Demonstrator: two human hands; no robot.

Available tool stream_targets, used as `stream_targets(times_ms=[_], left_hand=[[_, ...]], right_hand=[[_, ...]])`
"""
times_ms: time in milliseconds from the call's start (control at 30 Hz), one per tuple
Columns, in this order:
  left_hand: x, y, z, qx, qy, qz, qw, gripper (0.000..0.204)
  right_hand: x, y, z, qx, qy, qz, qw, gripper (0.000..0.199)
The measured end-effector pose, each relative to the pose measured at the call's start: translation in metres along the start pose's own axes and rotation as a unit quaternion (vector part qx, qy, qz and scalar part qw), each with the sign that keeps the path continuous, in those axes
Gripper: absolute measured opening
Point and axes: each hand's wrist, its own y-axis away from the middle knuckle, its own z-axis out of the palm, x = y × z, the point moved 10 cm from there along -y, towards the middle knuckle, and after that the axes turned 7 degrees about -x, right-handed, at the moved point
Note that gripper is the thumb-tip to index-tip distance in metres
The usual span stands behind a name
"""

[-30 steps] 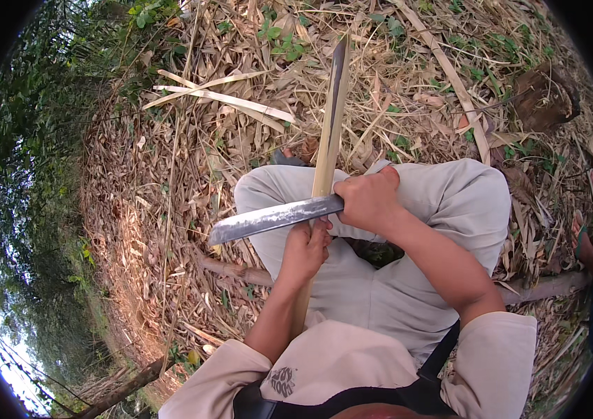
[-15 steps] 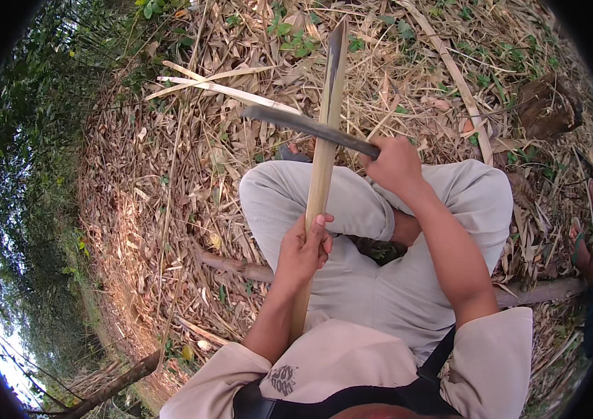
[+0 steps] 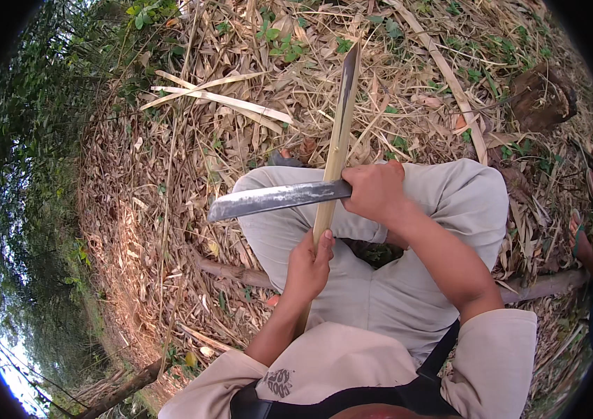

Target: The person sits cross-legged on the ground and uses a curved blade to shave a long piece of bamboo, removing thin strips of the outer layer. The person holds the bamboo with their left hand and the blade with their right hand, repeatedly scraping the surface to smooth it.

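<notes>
Bamboo strip (image 3: 338,133) is being held upright-slanting over the lap of a seated person, its dark pointed tip angled away toward the leaf-littered ground (image 3: 171,230). Its lower part is being gripped by the left hand (image 3: 308,269), whose fingers are fully wrapped around it just above the knees. A long machete (image 3: 275,199) is being held in the right hand (image 3: 374,190), which is clenched tight on the handle; the grey blade is being laid crosswise against the strip, pointing to the person's left. Grey trousers (image 3: 443,202) are being worn, the legs folded beneath the work. Pale split bamboo slats (image 3: 223,99) are lying well apart on the dry leaves beyond the knees, and a dark stump (image 3: 540,98) is showing at upper right.
</notes>
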Motion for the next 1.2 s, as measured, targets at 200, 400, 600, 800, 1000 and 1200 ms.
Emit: stream_targets(times_ms=[200, 400, 600, 800, 1000, 1200], left_hand=[[0.002, 0.020, -0.005, -0.009, -0.031, 0.010, 0.999, 0.038], [-0.014, 0.032, -0.006, -0.004, -0.028, -0.022, 0.999, 0.038], [-0.037, 0.063, -0.007, -0.037, 0.049, -0.059, 0.996, 0.036], [-0.024, 0.026, -0.013, -0.074, 0.129, -0.099, 0.984, 0.037], [-0.016, -0.005, -0.004, -0.127, 0.302, -0.099, 0.940, 0.040], [-0.007, -0.003, 0.003, -0.181, 0.300, -0.124, 0.928, 0.035]], right_hand=[[0.104, -0.027, -0.027, 0.037, -0.073, 0.233, 0.969, 0.013], [0.064, -0.029, -0.014, -0.021, -0.046, 0.155, 0.987, 0.020], [0.126, -0.035, -0.013, 0.024, -0.138, 0.266, 0.954, 0.022], [0.015, -0.023, 0.024, -0.054, -0.032, 0.056, 0.996, 0.015], [0.018, -0.014, 0.009, -0.024, -0.071, 0.059, 0.995, 0.019], [0.051, -0.028, -0.011, 0.002, -0.277, 0.170, 0.946, 0.038]])
